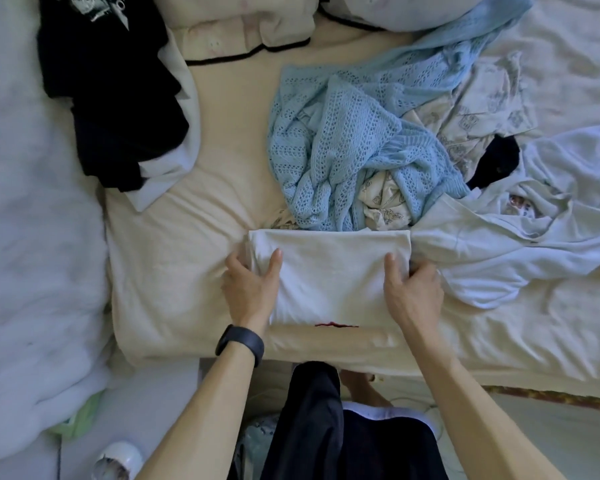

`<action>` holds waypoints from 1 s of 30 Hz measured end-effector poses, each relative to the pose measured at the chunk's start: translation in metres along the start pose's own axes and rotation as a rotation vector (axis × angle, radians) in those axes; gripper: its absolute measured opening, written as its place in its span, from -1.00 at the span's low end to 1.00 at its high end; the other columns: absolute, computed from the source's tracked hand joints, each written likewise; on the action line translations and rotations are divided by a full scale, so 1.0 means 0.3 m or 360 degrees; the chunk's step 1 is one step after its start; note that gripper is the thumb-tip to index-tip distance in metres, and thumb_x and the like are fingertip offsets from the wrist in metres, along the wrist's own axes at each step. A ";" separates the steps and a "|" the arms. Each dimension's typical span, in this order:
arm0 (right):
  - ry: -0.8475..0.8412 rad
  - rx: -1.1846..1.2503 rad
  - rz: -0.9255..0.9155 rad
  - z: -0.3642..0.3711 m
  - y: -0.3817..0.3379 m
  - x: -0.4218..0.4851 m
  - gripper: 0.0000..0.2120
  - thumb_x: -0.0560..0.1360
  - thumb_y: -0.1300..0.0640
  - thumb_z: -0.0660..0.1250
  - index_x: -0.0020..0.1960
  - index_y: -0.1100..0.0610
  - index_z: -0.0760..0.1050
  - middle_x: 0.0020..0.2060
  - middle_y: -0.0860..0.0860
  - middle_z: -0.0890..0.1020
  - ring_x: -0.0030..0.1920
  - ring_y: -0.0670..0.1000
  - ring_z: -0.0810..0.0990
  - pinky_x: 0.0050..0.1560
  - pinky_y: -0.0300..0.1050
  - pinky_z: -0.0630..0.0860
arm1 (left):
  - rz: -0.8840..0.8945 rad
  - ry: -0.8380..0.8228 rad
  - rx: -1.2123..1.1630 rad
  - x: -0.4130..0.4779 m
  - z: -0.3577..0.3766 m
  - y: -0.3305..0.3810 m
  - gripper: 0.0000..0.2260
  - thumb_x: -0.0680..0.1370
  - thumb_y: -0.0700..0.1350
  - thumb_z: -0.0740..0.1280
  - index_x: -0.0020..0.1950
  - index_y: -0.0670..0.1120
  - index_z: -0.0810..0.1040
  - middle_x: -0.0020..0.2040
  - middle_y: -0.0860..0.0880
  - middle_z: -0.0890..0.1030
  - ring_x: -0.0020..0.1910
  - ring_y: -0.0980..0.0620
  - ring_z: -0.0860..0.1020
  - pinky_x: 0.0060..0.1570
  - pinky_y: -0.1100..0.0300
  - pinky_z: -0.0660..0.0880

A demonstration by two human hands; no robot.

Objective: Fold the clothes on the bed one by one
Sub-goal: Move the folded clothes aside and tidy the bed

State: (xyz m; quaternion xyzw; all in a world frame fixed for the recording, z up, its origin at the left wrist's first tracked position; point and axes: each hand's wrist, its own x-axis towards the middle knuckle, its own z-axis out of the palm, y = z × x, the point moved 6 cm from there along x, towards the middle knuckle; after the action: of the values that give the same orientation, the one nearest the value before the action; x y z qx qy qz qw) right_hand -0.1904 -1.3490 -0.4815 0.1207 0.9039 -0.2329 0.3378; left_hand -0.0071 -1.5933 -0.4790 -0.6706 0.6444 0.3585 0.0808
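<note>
Folded white garment (329, 275) lies flat at frame centre on the bed (174, 271), a thin red mark along its lower edge. Left hand (252, 285) grips its left side, thumb on top, fingers tucked under. Right hand (413, 289) clamps the right side the same way. Black wristband (239, 344) on left wrist. Light blue knit (354, 140) heaped just above, touching the top edge. Black clothes (115, 88) stacked upper left. Pale blue shirt (520, 237) crumpled at right.
</note>
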 end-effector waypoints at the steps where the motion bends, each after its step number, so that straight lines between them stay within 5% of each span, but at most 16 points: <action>1: -0.0056 0.0053 0.0100 -0.002 0.035 -0.007 -0.14 0.46 -0.50 0.20 0.25 0.30 0.44 0.15 0.25 0.56 0.21 0.28 0.53 0.18 0.16 0.43 | -0.0086 -0.0095 -0.0064 -0.011 0.001 -0.023 -0.26 0.44 0.32 0.41 0.43 -0.10 0.31 0.30 -0.06 0.52 0.25 -0.13 0.51 0.23 -0.06 0.47; 6: -0.0406 0.0296 0.0219 -0.019 0.064 0.037 -0.36 0.46 -0.41 0.33 0.08 0.19 0.58 -0.06 0.03 0.67 0.01 0.09 0.63 0.02 0.02 0.54 | -0.0579 -0.0623 -0.0696 0.036 0.020 -0.080 -0.36 0.30 0.15 0.60 0.27 -0.12 0.57 0.11 -0.06 0.69 0.08 -0.09 0.65 0.20 -0.07 0.55; 12: -0.0793 0.0651 0.0248 -0.020 0.027 0.062 -0.68 0.59 -0.20 0.34 0.12 0.02 0.63 -0.05 -0.02 0.73 -0.04 0.03 0.72 -0.10 -0.02 0.65 | -0.0423 -0.0890 -0.0993 0.028 0.012 -0.065 -0.74 0.57 -0.06 0.42 0.25 -0.04 0.57 0.12 -0.04 0.70 0.14 -0.07 0.65 0.16 -0.01 0.55; 17: -0.1007 0.0680 0.0100 -0.055 0.030 0.006 -0.78 0.65 -0.02 0.31 0.20 0.04 0.61 0.04 0.05 0.72 -0.04 0.06 0.71 -0.11 -0.01 0.63 | -0.0360 -0.0986 -0.0958 -0.016 -0.048 -0.099 -0.47 0.45 -0.01 0.48 0.39 -0.08 0.48 0.22 -0.09 0.66 0.22 -0.12 0.62 0.31 -0.15 0.47; 24: -0.0902 0.0830 -0.0061 -0.273 0.114 -0.172 -0.77 0.65 -0.01 0.30 0.19 0.10 0.58 0.06 0.03 0.72 -0.01 0.05 0.73 -0.09 -0.03 0.65 | -0.0189 -0.1036 -0.0891 -0.241 -0.154 -0.013 -0.62 0.48 -0.07 0.44 0.30 0.04 0.53 0.15 -0.07 0.69 0.09 -0.13 0.65 0.19 -0.12 0.53; 30: -0.0709 0.1016 -0.0268 -0.620 0.256 -0.311 -0.77 0.64 0.01 0.29 0.22 0.10 0.55 0.07 0.07 0.73 0.04 0.09 0.73 -0.04 0.05 0.69 | 0.0302 -0.1051 -0.0745 -0.552 -0.210 0.254 -0.69 0.56 0.00 0.39 0.30 0.07 0.54 0.05 0.01 0.70 0.00 -0.05 0.66 -0.06 0.02 0.56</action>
State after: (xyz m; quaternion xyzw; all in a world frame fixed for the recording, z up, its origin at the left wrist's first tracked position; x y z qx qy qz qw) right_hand -0.1955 -1.1950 -0.3219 0.0916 0.6974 -0.5494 0.4510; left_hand -0.0392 -1.5076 -0.3094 -0.4575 0.5439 0.6970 0.0951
